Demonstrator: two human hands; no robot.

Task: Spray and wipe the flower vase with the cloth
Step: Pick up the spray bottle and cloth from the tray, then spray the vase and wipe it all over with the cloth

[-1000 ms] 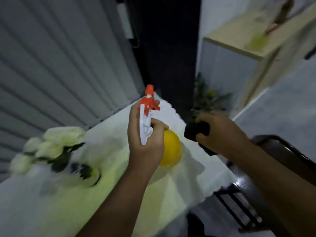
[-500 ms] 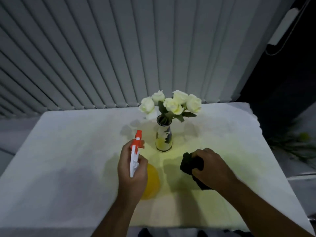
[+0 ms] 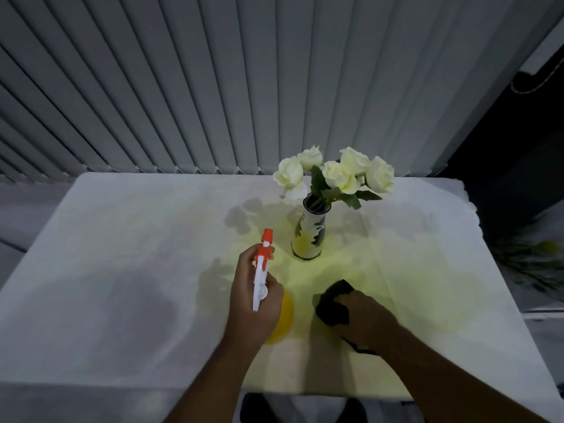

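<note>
Two hands near vase (image 3: 308, 236), spray bottle (image 3: 262, 282) left hand (image 3: 253, 303), cloth (image 3: 332, 303) right hand (image 3: 363, 319)

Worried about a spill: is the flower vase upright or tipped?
Upright: the vase stands on its base on the tablecloth, mouth up, roses rising from it.

White-clothed table (image 3: 122, 270) bears an upright flower vase (image 3: 307, 236).

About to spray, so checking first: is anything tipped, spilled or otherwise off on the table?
Nothing stands out. The vase stands upright with its flowers in it, the tablecloth shows no spill, and the hands hold the spray bottle and cloth.
</note>
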